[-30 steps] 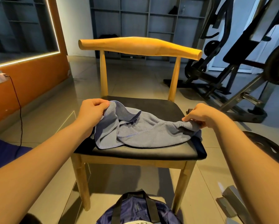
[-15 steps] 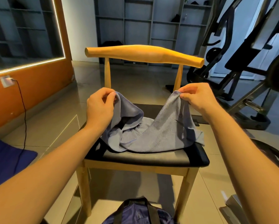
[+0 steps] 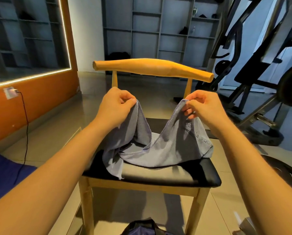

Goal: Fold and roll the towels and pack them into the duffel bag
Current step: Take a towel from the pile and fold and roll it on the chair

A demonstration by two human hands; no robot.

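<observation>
Pinching the grey towel point(image 3: 160, 146) by its stitched hem, you had your left hand point(image 3: 115, 106) and right hand point(image 3: 204, 106) raised above the back edge of the chair seat point(image 3: 175, 177), each with thumb and fingertips closed tight on a corner while the other fingers curled loosely. Between your hands the cloth sagged in a deep dip, and its lower part lay bunched across the seat, one tail hanging toward the front left corner. For a clean fold, as I judged it, you needed to draw your hands wider apart until the top hem ran taut and straight, then lift enough for the crumpled part to drop free of the seat and hang flat. Only then was it worth laying it down square to the seat edges. The duffel bag point(image 3: 141, 228) waited on the floor just below the seat's front edge.
</observation>
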